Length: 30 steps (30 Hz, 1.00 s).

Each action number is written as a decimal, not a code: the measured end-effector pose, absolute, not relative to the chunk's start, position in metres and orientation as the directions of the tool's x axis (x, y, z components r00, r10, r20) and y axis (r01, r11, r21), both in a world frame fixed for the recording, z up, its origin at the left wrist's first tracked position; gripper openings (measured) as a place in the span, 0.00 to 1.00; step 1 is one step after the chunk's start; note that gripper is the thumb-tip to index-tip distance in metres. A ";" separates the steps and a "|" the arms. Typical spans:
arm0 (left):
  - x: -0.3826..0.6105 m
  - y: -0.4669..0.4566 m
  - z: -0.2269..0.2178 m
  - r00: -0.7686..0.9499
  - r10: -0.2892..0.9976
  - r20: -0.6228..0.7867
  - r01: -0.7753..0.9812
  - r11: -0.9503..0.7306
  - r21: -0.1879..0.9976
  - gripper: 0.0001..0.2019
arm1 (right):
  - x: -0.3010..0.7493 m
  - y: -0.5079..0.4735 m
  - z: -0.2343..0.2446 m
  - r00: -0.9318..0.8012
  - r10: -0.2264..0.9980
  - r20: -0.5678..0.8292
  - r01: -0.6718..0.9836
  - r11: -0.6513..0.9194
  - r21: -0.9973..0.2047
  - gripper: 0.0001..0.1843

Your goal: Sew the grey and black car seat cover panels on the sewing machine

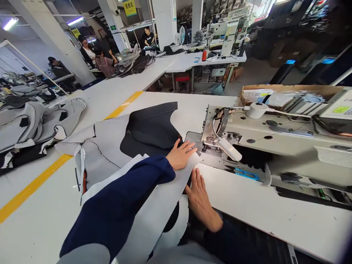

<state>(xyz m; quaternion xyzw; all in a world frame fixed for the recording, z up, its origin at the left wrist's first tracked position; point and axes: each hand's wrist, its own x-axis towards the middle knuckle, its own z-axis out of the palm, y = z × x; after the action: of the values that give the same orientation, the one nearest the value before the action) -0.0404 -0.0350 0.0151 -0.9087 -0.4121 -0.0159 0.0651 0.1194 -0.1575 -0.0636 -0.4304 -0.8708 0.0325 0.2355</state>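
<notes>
surface (264, 212): white, sewing machine (275, 139) on it
left hand (180, 154): flat, fingers apart, on grey fabric (170, 198)
right hand (199, 196): flat, open, at fabric edge

White worktables (115, 91), white pillars (55, 36), ceiling strip lights (75, 20), grey floor (247, 75)

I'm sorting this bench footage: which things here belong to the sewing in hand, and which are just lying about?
In hand:
left hand, flat on the grey fabric panel
right hand, at the panel's edge
sewing machine
machine lamp

Lying about:
pile of grey and black pieces
cardboard box
yellow floor line
</notes>
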 end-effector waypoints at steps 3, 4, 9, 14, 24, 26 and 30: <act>-0.029 -0.014 0.011 0.642 0.758 0.117 0.767 -0.631 -0.116 0.18 | 0.122 -0.154 -0.058 -0.553 0.744 0.376 0.711 0.656 -0.253 0.23; -0.027 -0.006 0.010 0.637 0.764 0.106 0.770 -0.625 -0.125 0.16 | 0.122 -0.153 -0.057 -0.562 0.733 0.382 0.702 0.668 -0.247 0.18; -0.025 0.024 0.004 0.612 0.790 0.033 0.785 -0.602 -0.147 0.12 | 0.119 -0.145 -0.064 -0.654 0.663 0.364 0.665 0.733 -0.139 0.06; -0.024 0.033 0.000 0.619 0.785 -0.032 0.767 -0.612 -0.191 0.10 | 0.121 -0.136 -0.068 -0.722 0.622 0.303 0.622 0.776 -0.109 0.07; -0.022 0.024 -0.004 0.653 0.756 0.044 0.738 -0.622 -0.263 0.12 | 0.126 -0.117 -0.054 -0.777 0.605 0.177 0.576 0.795 -0.189 0.10; -0.020 0.024 -0.008 0.642 0.765 0.050 0.745 -0.608 -0.275 0.12 | 0.126 -0.109 -0.049 -0.786 0.607 0.117 0.577 0.788 -0.215 0.14; -0.019 0.027 -0.013 0.645 0.763 0.051 0.746 -0.614 -0.258 0.11 | 0.125 -0.104 -0.050 -0.791 0.595 0.141 0.567 0.800 -0.195 0.14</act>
<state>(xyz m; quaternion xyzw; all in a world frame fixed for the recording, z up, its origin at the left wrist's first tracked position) -0.0189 0.0267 -0.0128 -0.8977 -0.4202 0.0318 0.1291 0.1245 -0.1040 -0.0501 -0.3077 -0.9437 0.0714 0.0982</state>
